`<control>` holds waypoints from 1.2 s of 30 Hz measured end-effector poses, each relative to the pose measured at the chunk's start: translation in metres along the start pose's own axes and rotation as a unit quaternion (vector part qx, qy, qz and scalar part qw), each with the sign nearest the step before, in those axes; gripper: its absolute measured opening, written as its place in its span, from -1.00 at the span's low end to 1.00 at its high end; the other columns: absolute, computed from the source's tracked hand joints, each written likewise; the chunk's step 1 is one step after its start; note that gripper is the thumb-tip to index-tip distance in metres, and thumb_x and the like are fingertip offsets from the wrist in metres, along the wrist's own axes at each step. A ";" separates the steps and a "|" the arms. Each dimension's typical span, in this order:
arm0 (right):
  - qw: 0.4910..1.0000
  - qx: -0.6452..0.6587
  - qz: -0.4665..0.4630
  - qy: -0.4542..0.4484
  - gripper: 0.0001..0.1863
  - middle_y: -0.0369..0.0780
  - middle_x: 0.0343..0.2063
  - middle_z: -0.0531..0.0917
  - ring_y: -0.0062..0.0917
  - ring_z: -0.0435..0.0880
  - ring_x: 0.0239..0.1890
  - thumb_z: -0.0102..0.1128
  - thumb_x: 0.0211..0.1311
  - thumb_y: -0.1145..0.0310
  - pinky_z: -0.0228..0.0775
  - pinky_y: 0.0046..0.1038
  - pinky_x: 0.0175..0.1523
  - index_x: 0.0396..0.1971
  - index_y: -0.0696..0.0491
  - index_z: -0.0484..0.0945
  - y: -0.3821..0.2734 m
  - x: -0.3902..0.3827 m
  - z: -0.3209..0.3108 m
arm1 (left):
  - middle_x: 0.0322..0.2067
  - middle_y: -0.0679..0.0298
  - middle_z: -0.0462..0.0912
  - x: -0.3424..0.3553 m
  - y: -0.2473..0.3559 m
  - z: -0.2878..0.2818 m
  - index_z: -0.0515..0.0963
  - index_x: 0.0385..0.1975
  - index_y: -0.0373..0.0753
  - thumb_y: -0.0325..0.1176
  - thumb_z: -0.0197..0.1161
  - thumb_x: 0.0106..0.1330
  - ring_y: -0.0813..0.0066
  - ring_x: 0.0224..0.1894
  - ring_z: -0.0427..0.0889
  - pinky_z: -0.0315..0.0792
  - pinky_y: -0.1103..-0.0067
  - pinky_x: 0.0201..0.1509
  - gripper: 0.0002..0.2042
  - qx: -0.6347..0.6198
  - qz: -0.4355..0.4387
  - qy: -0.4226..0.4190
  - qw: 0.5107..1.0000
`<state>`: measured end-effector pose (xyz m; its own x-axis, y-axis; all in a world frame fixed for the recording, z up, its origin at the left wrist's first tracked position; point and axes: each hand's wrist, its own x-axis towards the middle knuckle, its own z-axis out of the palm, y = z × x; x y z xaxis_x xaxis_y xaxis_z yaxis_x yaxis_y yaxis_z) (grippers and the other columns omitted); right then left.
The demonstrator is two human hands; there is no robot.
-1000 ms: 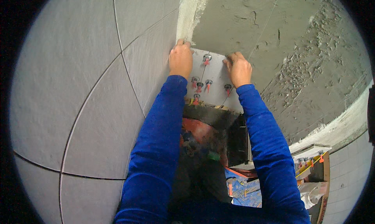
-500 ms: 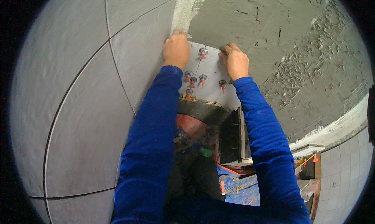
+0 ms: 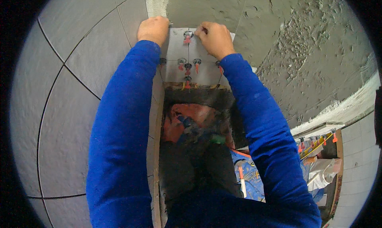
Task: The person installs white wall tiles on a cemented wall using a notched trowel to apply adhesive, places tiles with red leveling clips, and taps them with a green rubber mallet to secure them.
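Pale grey tiles (image 3: 177, 49) meet in narrow joints, with several red-and-black levelling clips (image 3: 188, 67) standing in them. At the tiles' upper left corner is my left hand (image 3: 154, 30), beside the large grey wall tiles (image 3: 99, 37); its fingers are curled and their tips hidden. My right hand (image 3: 215, 39) is at the upper edge of the pale tiles, just right of the topmost clip (image 3: 188, 37). Its thumb and forefinger are drawn together. Whatever either hand holds, if anything, cannot be made out.
Grey ridged mortar (image 3: 207, 9) covers the surface beyond the tiles, with a thin string line (image 3: 242, 11) across it. Below the tiles is a dark recess (image 3: 199, 95). At lower right are a blue sheet (image 3: 252, 182) and a ledge with more clips (image 3: 318, 142).
The view has shifted, so the tiles sit farther left and higher. My right hand has moved from the tiles' right corner leftward toward the topmost clip. My left hand stays at the left corner.
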<state>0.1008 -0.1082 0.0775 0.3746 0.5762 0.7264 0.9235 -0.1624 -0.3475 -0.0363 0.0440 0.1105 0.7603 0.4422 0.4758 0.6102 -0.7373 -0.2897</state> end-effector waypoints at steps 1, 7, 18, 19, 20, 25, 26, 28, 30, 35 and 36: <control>1.000 0.015 0.018 0.007 -0.80 0.02 -0.42 0.72 0.01 0.70 -0.29 0.26 0.14 0.25 0.54 -0.07 -0.13 -0.40 0.06 0.73 0.001 -0.010 0.001 | -0.14 0.10 0.75 0.002 -0.002 -0.001 0.71 -0.18 -0.20 -0.44 0.14 0.36 0.15 -0.02 0.75 0.65 0.31 0.01 -0.81 0.014 0.012 -0.007 1.000; 0.989 0.112 0.097 0.031 -0.79 0.02 -0.41 0.72 -0.02 0.71 -0.29 0.29 0.16 0.26 0.53 -0.13 -0.16 -0.41 0.10 0.72 0.008 -0.082 0.004 | -0.17 0.05 0.74 0.018 -0.012 -0.005 0.68 -0.24 -0.25 -0.42 0.21 0.30 0.09 -0.06 0.75 0.66 0.26 -0.05 -0.85 0.087 0.082 -0.026 0.993; 0.998 0.043 0.042 0.037 -0.82 -0.08 -0.31 0.71 -0.09 0.69 -0.24 0.26 0.22 0.34 0.52 -0.13 -0.10 -0.23 0.06 0.71 0.015 -0.092 -0.003 | -0.17 0.05 0.74 0.017 -0.015 -0.005 0.69 -0.22 -0.25 -0.41 0.17 0.32 0.07 -0.06 0.74 0.65 0.27 -0.03 -0.83 0.075 0.076 -0.017 0.994; 0.998 0.017 0.012 0.054 -0.81 -0.11 -0.26 0.71 -0.11 0.69 -0.19 0.23 0.22 0.37 0.53 -0.14 -0.07 -0.20 0.03 0.71 0.013 -0.075 -0.003 | -0.17 0.05 0.74 0.016 -0.015 -0.005 0.69 -0.22 -0.25 -0.41 0.17 0.32 0.07 -0.05 0.74 0.65 0.26 -0.03 -0.83 0.074 0.077 -0.016 0.994; 0.998 -0.015 -0.027 0.049 -0.79 -0.14 -0.23 0.69 -0.14 0.68 -0.15 0.21 0.21 0.40 0.54 -0.17 -0.05 -0.17 0.01 0.71 0.010 -0.058 -0.003 | -0.16 0.05 0.74 0.016 -0.015 -0.005 0.68 -0.21 -0.25 -0.41 0.16 0.33 0.07 -0.05 0.74 0.65 0.26 -0.02 -0.83 0.077 0.075 -0.018 0.994; 0.982 -0.115 -0.151 0.022 -0.70 -0.18 -0.22 0.63 -0.18 0.67 -0.14 0.24 0.17 0.46 0.55 -0.19 -0.04 -0.09 -0.08 0.72 0.007 -0.001 0.005 | -0.14 0.13 0.76 0.014 -0.013 -0.007 0.72 -0.18 -0.18 -0.39 0.12 0.36 0.16 -0.03 0.75 0.65 0.31 -0.02 -0.78 0.090 0.068 -0.013 0.994; 0.980 -0.121 -0.158 0.013 -0.69 -0.18 -0.23 0.63 -0.19 0.67 -0.14 0.23 0.17 0.48 0.55 -0.19 -0.03 -0.08 -0.09 0.72 0.009 0.003 0.007 | -0.14 0.13 0.76 0.014 -0.012 -0.008 0.72 -0.18 -0.18 -0.39 0.12 0.36 0.16 -0.04 0.75 0.65 0.31 -0.02 -0.78 0.091 0.069 -0.014 0.993; 0.977 -0.120 -0.173 0.007 -0.66 -0.19 -0.24 0.62 -0.20 0.67 -0.14 0.21 0.15 0.51 0.55 -0.20 -0.02 -0.08 -0.09 0.72 0.014 0.006 0.011 | -0.14 0.13 0.76 0.013 -0.012 -0.008 0.72 -0.18 -0.17 -0.39 0.12 0.36 0.16 -0.05 0.76 0.65 0.31 -0.02 -0.78 0.091 0.071 -0.017 0.993; 0.978 -0.107 -0.181 0.008 -0.64 -0.19 -0.25 0.62 -0.21 0.67 -0.14 0.20 0.14 0.53 0.55 -0.21 -0.02 -0.07 -0.09 0.72 0.018 0.006 0.012 | -0.14 0.13 0.76 0.012 -0.013 -0.009 0.72 -0.19 -0.17 -0.39 0.12 0.36 0.16 -0.04 0.76 0.65 0.31 -0.02 -0.79 0.079 0.070 -0.021 0.994; 0.966 -0.135 -0.219 -0.034 -0.62 -0.23 -0.21 0.60 -0.23 0.67 -0.12 0.19 0.11 0.55 0.55 -0.22 -0.01 -0.06 -0.09 0.70 0.020 0.008 0.009 | -0.11 0.15 0.75 0.013 -0.011 -0.009 0.71 -0.17 -0.16 -0.39 0.11 0.37 0.18 0.00 0.74 0.64 0.31 0.01 -0.78 0.094 0.063 -0.020 0.993; 0.962 -0.153 -0.219 -0.049 -0.61 -0.24 -0.19 0.60 -0.23 0.67 -0.11 0.19 0.11 0.55 0.55 -0.22 -0.01 -0.06 -0.09 0.69 0.019 0.010 0.008 | -0.10 0.15 0.75 0.013 -0.011 -0.008 0.71 -0.16 -0.16 -0.39 0.11 0.37 0.19 0.01 0.73 0.63 0.32 0.02 -0.78 0.096 0.059 -0.021 0.993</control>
<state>0.1217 -0.0994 0.0734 -0.0510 0.7139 0.6984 0.9777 -0.1070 0.1808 -0.0348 0.0534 0.1267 0.8348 0.3836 0.3949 0.5451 -0.6765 -0.4953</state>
